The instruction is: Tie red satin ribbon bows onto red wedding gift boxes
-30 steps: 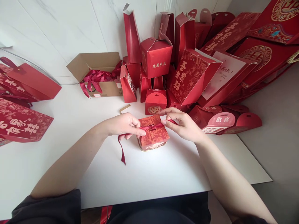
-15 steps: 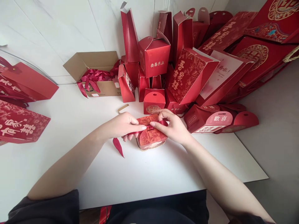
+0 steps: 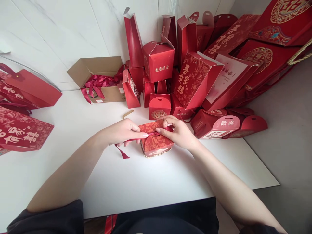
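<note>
A small red gift box [image 3: 158,143] with an orange floral top stands on the white table, a twisted gold cord [image 3: 156,156] along its lower front edge. A dark red ribbon [image 3: 123,152] crosses the top of the box, and one tail hangs down at the left. My left hand [image 3: 128,131] is closed, pinching the ribbon between thumb and fingers at the left of the box. On the right, my right hand [image 3: 176,131] pinches the ribbon near the middle of the top, its fingers resting against the box. Whether the ribbon is knotted there is hidden by my fingers.
Behind stands an open cardboard box [image 3: 109,94] full of red ribbons. Many red gift boxes [image 3: 159,58] are stacked at the back and right. Red bags [image 3: 31,87] stand at the left. A small tan strip [image 3: 128,113] lies on the white table [image 3: 146,185].
My left hand has moved slightly left, drawing the ribbon away from the middle of the box. The hanging tail has shifted. My right hand stays at the top.
</note>
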